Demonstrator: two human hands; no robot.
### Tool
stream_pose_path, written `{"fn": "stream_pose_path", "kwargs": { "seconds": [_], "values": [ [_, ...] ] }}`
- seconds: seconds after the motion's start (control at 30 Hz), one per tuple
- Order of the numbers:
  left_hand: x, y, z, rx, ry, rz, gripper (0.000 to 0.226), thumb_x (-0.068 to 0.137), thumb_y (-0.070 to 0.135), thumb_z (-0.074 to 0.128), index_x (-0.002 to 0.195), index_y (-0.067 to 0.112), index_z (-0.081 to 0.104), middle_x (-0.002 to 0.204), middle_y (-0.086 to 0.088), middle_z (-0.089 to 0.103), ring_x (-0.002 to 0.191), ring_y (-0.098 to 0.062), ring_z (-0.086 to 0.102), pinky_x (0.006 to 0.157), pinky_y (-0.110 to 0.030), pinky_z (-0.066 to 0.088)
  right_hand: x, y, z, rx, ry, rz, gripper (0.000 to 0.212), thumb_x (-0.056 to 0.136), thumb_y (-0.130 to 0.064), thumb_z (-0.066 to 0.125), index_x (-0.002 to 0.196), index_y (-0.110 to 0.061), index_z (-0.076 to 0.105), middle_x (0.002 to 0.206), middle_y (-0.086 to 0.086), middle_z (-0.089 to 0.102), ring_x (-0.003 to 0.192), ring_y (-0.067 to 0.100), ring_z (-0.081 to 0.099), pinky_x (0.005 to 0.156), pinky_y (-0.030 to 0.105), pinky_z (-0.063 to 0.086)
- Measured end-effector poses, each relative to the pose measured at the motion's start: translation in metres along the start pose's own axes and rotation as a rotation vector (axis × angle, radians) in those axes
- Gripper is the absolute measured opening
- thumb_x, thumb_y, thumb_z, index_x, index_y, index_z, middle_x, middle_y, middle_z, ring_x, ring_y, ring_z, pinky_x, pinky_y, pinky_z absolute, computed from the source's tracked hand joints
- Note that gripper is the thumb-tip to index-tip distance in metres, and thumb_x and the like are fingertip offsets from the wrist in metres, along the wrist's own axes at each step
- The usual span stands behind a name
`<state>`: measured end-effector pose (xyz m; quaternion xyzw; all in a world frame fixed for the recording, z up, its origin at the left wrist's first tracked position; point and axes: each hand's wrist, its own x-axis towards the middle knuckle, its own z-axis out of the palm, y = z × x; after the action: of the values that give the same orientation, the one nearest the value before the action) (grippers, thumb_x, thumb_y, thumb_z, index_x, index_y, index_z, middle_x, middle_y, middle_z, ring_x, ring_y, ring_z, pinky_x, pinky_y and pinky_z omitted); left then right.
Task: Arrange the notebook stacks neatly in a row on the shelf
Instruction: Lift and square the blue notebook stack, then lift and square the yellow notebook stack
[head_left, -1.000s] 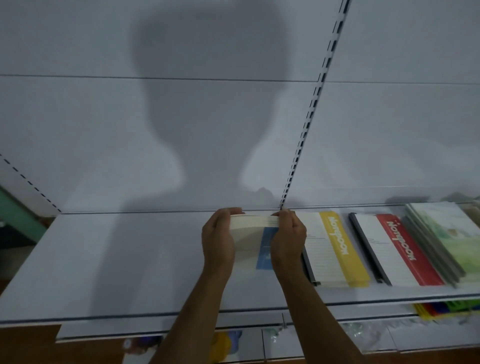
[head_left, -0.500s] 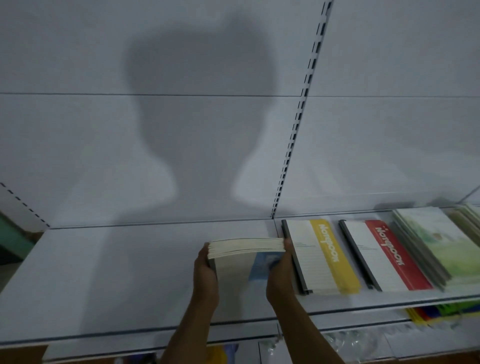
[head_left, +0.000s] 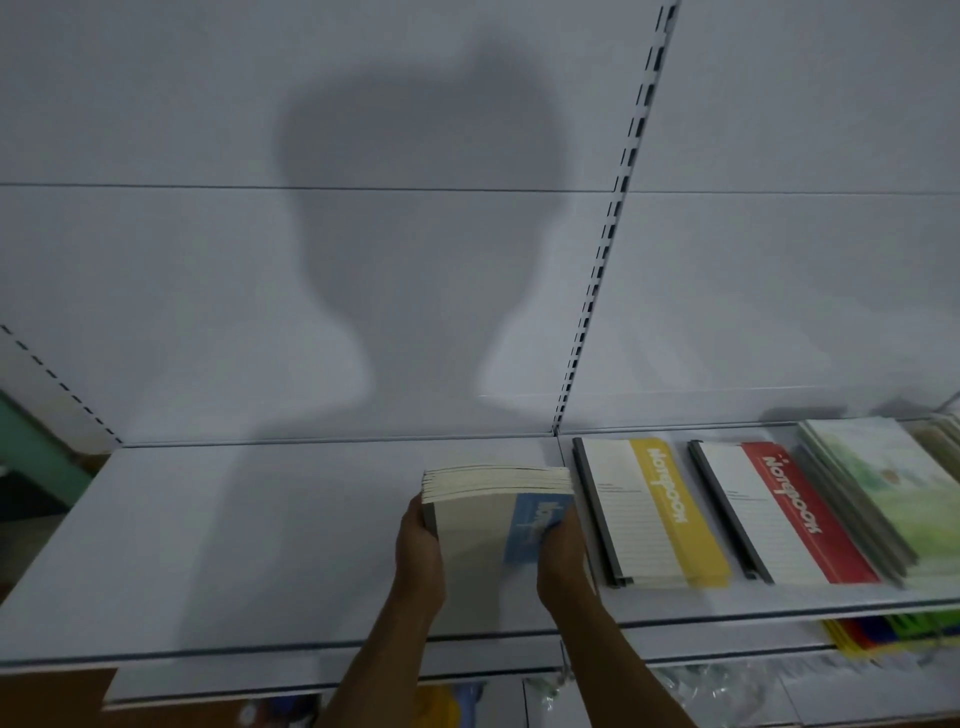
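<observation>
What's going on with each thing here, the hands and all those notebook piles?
Left hand: grips blue stack's left side.
Right hand: grips its right side.
Blue notebook stack: held, far edge raised.
Yellow stack: flat on shelf.
Red stack: flat.
Green stack: flat, fanned.

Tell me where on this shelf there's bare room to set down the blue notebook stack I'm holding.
Bare shelf runs left of your left hand to the slotted upright. Rightward it is crowded: the blue stack sits close beside the yellow stack, then the red stack and green stack.
</observation>
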<state>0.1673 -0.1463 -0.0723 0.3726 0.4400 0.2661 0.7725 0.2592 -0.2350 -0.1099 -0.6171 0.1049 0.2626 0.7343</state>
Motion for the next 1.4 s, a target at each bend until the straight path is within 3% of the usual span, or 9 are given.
{"fn": "stream_pose_path", "kwargs": {
  "seconds": [0.17,0.27,0.43,0.53,0.67,0.8,0.97,1.17,1.4],
  "values": [
    [-0.002,-0.008,-0.004,0.015,0.03,0.022,0.04,0.103,0.022,0.03,0.08,0.018,0.062,0.063,-0.002,0.069,0.068,-0.023,0.056,0.062,-0.029,0.042,-0.005,-0.002,0.002,0.031,0.044,0.003,0.04,0.102,-0.009,0.029,0.067,-0.01,0.048,0.037,-0.008,0.053,0.034,0.003,0.052,0.037,0.012,0.041],
    [0.001,-0.009,0.0,0.005,0.086,-0.024,0.048,0.102,0.043,0.027,0.081,0.019,0.063,0.082,-0.01,0.064,0.072,-0.024,0.057,0.064,-0.029,0.043,-0.003,-0.002,0.011,-0.064,0.093,-0.009,0.032,0.102,-0.024,0.035,0.077,-0.02,0.053,0.064,0.0,0.058,0.062,0.016,0.058,0.053,0.022,0.044],
    [0.023,-0.004,0.013,0.166,0.303,-0.135,0.083,0.095,0.061,0.005,0.142,0.002,0.038,0.145,-0.018,0.041,0.132,-0.035,0.04,0.114,-0.043,0.024,0.003,-0.013,0.018,-0.278,0.178,-0.005,0.076,0.093,-0.065,0.007,0.081,-0.013,0.062,0.074,0.01,0.066,0.071,0.025,0.065,0.066,0.029,0.048],
    [0.034,0.0,0.008,0.238,0.405,-0.175,0.078,0.098,0.055,0.003,0.149,-0.003,0.016,0.156,-0.019,0.02,0.143,-0.034,0.021,0.118,-0.044,0.005,-0.001,-0.018,0.023,-0.323,0.183,0.034,0.081,0.092,-0.064,0.0,0.078,-0.007,0.057,0.07,0.009,0.059,0.065,0.02,0.057,0.072,0.03,0.046],
    [0.044,-0.003,0.003,0.323,0.407,-0.229,0.074,0.1,0.053,0.011,0.149,-0.003,0.013,0.156,-0.02,0.019,0.142,-0.035,0.022,0.118,-0.045,0.009,0.002,-0.005,0.028,-0.458,0.129,0.046,0.089,0.09,-0.065,0.0,0.12,-0.001,0.055,0.098,0.018,0.066,0.086,0.027,0.064,0.077,0.033,0.049],
    [0.054,-0.017,-0.012,0.681,0.238,-0.177,0.047,0.098,0.024,0.041,0.131,-0.008,0.045,0.129,-0.027,0.053,0.113,-0.038,0.054,0.097,-0.045,0.046,0.003,0.008,0.031,-0.812,0.05,-0.014,0.039,0.1,-0.034,0.039,0.117,0.0,0.048,0.115,0.016,0.059,0.084,0.02,0.057,0.065,0.027,0.045],
    [0.061,-0.026,-0.03,1.071,0.219,0.017,0.037,0.099,0.023,0.04,0.116,-0.006,0.054,0.118,-0.026,0.057,0.102,-0.037,0.058,0.09,-0.046,0.051,0.002,0.02,0.037,-1.287,0.121,-0.19,0.037,0.099,-0.036,0.039,0.116,-0.007,0.053,0.123,0.011,0.044,0.11,0.022,0.049,0.091,0.03,0.041],
    [0.047,-0.01,-0.027,1.343,0.254,0.016,0.042,0.097,0.033,0.042,0.129,0.005,0.042,0.132,-0.017,0.047,0.123,-0.033,0.043,0.1,-0.048,0.038,-0.006,0.017,0.034,-1.097,0.089,-0.244,0.038,0.097,-0.036,0.046,0.124,-0.009,0.049,0.121,0.008,0.051,0.107,0.02,0.055,0.087,0.031,0.049],
    [0.013,-0.029,0.04,1.148,0.06,0.544,0.028,0.09,0.028,0.058,0.115,0.016,0.055,0.115,-0.007,0.054,0.105,-0.022,0.051,0.084,-0.037,0.048,0.003,-0.041,-0.023,-0.82,0.265,-0.476,0.029,0.095,-0.022,0.049,0.12,-0.009,0.056,0.11,0.005,0.056,0.099,0.015,0.053,0.081,0.023,0.038]
  ]
}}
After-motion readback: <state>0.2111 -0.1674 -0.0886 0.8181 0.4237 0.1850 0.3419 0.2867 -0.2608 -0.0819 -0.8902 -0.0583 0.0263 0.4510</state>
